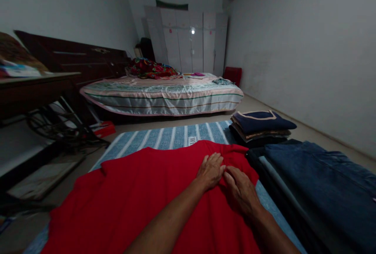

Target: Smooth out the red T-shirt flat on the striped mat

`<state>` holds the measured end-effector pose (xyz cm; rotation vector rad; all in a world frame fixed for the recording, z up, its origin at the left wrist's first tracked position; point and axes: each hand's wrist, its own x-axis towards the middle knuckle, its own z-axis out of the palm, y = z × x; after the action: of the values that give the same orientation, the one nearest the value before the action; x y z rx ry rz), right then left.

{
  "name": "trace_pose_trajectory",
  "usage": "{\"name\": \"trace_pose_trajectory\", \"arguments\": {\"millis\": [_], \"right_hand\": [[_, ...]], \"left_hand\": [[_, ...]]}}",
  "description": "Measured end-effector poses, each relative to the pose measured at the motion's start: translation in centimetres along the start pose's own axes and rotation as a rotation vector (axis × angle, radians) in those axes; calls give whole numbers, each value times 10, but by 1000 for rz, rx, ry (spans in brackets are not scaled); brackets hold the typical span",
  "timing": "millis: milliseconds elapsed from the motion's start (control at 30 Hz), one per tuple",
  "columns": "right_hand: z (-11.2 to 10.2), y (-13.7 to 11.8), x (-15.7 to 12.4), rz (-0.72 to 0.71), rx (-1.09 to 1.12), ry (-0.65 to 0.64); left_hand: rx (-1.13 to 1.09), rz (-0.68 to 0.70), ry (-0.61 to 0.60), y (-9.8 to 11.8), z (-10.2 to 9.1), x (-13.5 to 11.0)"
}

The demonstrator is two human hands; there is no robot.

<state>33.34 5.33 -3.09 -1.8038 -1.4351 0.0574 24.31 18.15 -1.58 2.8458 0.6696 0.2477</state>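
A red T-shirt [141, 195] lies spread out over a blue-and-white striped mattress [164, 138]. My left hand [210, 171] rests on the shirt near its right shoulder, palm down with the fingers stretched out flat. Right beside it, my right hand [241, 187] has its fingers bent and close together at the shirt, seemingly pinching the cloth; the fingertips are partly hidden. The shirt's right sleeve [239, 158] is slightly rumpled beyond my hands.
To the right are a stack of folded clothes [261, 125] and folded jeans [320, 179] on dark garments. A bed [164, 97] with a flowered blanket [152, 68] stands farther back. A treadle table [38, 80] is at left, a red box [102, 129] on the floor.
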Motion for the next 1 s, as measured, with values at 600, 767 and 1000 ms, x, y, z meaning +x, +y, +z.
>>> {"name": "trace_pose_trajectory", "arguments": {"millis": [600,767,1000], "right_hand": [[-25,-15,1,281,-819,-55],[-29,-20,10,358,-771,-138],[-36,-14,41,627,-498,-216]], "left_hand": [[-14,-25,24,6,-3,-4],[-12,-27,29,6,-3,-4],[-18,-19,49,5,0,-4]]}}
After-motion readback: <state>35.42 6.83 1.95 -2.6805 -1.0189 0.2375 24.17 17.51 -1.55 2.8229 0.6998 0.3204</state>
